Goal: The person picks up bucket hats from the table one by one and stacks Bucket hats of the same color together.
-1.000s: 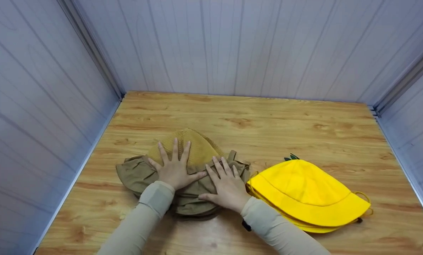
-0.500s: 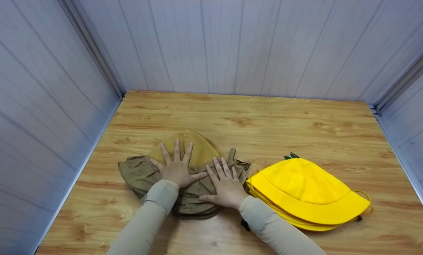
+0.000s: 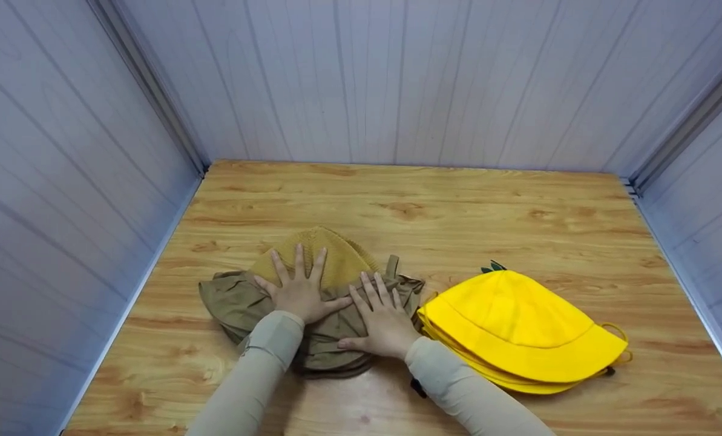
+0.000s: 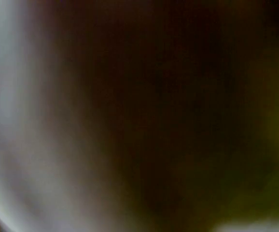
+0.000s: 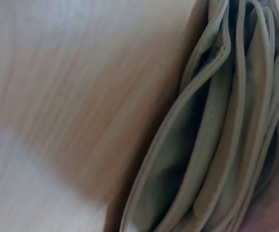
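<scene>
A folded sun hat (image 3: 336, 351) lies on the table, with a mustard ribbed crown (image 3: 336, 260) and a wide olive-brown brim gathered in folds. Flat on its crown and brim rests my left hand (image 3: 300, 297), fingers spread. My right hand (image 3: 385, 324) presses on the brim to the right, its fingers straight and slanting away from me. In the right wrist view, several layers of the brim (image 5: 212, 130) stack at the hat's near edge, with part of the hand (image 5: 274, 203) beside them. The left wrist view is too dark and blurred to tell.
Right of the brown hat, folded yellow bucket hats (image 3: 518, 321) lie in a stack, with cords at the side and a green leaf trim (image 3: 492, 266) on top. The wood-grain table (image 3: 409, 209) is enclosed by pale panel walls (image 3: 373, 85) at the back and sides.
The view shifts slightly with the head. Both hands stay spread on the brown hat in nearly the same place, and the yellow hats lie as before.
</scene>
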`<state>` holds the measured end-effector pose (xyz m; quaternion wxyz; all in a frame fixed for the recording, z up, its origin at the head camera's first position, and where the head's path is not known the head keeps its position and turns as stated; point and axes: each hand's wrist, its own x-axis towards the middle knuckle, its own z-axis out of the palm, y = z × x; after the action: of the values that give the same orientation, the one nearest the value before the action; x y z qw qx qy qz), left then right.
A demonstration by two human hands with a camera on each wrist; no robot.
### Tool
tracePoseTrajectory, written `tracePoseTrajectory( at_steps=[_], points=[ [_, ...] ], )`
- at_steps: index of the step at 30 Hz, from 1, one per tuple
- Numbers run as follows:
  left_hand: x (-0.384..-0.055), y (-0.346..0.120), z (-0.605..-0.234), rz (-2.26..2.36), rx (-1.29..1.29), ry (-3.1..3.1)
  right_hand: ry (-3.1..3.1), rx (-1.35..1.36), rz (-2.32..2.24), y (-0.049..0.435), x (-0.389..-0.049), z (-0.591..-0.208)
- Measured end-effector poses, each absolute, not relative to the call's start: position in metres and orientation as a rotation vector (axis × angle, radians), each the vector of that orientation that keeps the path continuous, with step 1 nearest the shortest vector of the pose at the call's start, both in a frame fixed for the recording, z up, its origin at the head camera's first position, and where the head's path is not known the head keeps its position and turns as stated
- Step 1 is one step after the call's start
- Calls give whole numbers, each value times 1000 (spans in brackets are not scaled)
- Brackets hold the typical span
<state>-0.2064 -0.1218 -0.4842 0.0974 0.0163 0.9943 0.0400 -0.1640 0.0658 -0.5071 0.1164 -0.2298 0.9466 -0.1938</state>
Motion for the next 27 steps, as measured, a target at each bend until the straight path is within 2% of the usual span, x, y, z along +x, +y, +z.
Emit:
tracePoseTrajectory(
  at_steps=[15,22,27],
  points=[
    [-216,-118,-464,191,135,2852,2786,-615,-616,74,-168,-495],
    [-213,-127,-419,286,133,2699,2696,-595,-882,83,-181,-461],
    [-207,-133,-372,319,200,2754,2823,-572,-1090,123,-203,-420]
  ],
)
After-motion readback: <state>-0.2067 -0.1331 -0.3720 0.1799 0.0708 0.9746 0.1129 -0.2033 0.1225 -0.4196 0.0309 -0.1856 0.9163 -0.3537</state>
